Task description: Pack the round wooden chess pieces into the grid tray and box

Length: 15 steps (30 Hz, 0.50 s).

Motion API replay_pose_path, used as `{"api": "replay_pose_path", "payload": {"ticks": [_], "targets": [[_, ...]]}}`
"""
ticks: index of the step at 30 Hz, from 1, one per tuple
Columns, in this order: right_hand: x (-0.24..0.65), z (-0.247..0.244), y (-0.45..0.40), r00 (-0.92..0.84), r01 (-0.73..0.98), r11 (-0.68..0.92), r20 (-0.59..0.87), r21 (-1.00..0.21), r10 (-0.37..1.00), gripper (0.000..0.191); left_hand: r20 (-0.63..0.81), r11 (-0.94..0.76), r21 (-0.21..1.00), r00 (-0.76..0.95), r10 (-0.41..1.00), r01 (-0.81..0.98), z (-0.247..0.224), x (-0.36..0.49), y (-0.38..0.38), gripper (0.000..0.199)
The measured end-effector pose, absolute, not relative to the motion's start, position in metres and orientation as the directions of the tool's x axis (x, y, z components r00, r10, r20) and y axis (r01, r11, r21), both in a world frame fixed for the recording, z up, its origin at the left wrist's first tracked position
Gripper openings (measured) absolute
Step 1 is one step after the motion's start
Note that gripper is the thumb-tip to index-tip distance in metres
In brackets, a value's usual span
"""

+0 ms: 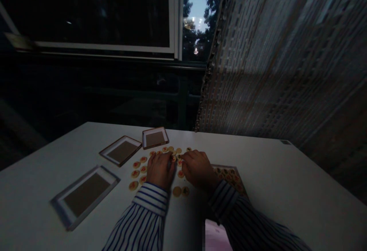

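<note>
Round wooden xiangqi pieces with red or dark characters lie spread over the white table. Between the thumb and fingers of my left hand is a xiangqi piece. My right hand is closed just beside it, its fingertips on a dark-marked piece. Red-marked pieces form rough rows left of my left hand. Nearer me, a plain-faced piece touches a dark-marked piece. My hands cover part of the group.
Three shallow box parts stand at the left: a large tray, a brown-rimmed tray and a smaller tray. A box filled with pieces sits partly behind my right forearm. A bead curtain hangs beyond the table. The room is dim.
</note>
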State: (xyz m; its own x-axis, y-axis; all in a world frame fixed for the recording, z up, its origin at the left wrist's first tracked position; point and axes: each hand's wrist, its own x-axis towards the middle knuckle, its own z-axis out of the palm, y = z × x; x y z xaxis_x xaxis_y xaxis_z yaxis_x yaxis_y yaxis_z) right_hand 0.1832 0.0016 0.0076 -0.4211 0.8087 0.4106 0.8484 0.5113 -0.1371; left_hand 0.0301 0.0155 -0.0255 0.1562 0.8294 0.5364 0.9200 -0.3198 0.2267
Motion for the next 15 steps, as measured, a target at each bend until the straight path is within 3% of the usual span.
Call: {"api": "replay_pose_path", "payload": {"ticks": [9,15], "targets": [[0.186,0.02,0.001,-0.389,0.873,0.473,0.414,-0.121,0.823,0.023,0.628,-0.356,0.258,0.124,0.769,0.898,-0.023,0.033,0.012,0.026],[0.188,0.028,0.0,-0.377,0.875,0.465,0.414,-0.133,0.829,0.024,0.615,-0.383,0.258,0.155,0.773,0.887,-0.018,0.033,0.008,0.027]]}}
